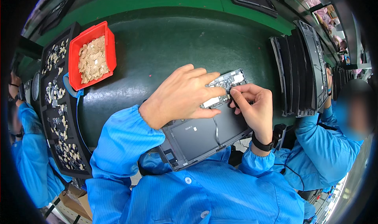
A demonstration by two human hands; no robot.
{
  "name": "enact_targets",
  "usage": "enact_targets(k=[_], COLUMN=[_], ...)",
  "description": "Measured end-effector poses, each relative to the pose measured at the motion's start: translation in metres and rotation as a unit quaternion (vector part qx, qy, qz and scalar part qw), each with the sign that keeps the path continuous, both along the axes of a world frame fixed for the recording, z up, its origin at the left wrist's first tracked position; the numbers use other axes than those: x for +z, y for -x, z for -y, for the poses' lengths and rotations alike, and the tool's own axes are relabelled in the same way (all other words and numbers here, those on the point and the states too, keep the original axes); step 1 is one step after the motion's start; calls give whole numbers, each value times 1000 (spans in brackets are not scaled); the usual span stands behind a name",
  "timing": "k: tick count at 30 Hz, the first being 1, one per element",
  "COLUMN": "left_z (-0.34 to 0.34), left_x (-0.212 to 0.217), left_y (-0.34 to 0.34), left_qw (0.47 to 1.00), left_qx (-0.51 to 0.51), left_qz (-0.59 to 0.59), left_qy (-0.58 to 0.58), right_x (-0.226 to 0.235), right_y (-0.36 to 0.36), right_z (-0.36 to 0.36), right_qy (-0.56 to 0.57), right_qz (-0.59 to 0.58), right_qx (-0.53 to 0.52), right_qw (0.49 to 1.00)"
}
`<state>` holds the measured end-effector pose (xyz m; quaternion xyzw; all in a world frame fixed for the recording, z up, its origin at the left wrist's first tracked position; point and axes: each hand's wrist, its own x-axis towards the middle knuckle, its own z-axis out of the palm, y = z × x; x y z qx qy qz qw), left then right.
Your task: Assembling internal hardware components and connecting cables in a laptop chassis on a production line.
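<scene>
An opened tablet-like device (pixel 193 139) lies tilted in front of me over the table's near edge, its dark grey inner side up. At its far end is a bare circuit board (pixel 225 83) with silvery parts. A thin black flat cable (pixel 216 131) runs from near the board toward the near edge. My left hand (pixel 177 94) rests over the board's left side, fingers spread, fingertips touching it. My right hand (pixel 256 106), with a black wristband, pinches thumb and forefinger together at the board's right part; what they hold is hidden.
A red bin (pixel 111 53) of tan paper-like pieces stands on the green table (pixel 169 39) at left. Beside it, a black compartment tray (pixel 65 106) holds small parts. Similar devices (pixel 301 70) stand stacked at right. People in blue (pixel 334 153) sit close on both sides.
</scene>
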<state>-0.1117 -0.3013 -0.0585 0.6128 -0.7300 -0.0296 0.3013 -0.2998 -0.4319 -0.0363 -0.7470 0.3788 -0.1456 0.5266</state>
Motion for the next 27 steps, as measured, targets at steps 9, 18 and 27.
enact_targets(k=[9,18,27], left_z=[1,11,30], left_x=[-3,8,11], left_y=[7,16,58], left_qw=[999,995,992], left_qx=[15,37,10], left_qz=[30,65,-116], left_qy=[31,-69,48], right_x=[0,19,13], right_y=[0,7,36], right_z=[0,12,31], right_qy=[5,-94,-84], right_qz=[1,-35,95], right_qx=[10,52,0], right_qw=[1000,994,992])
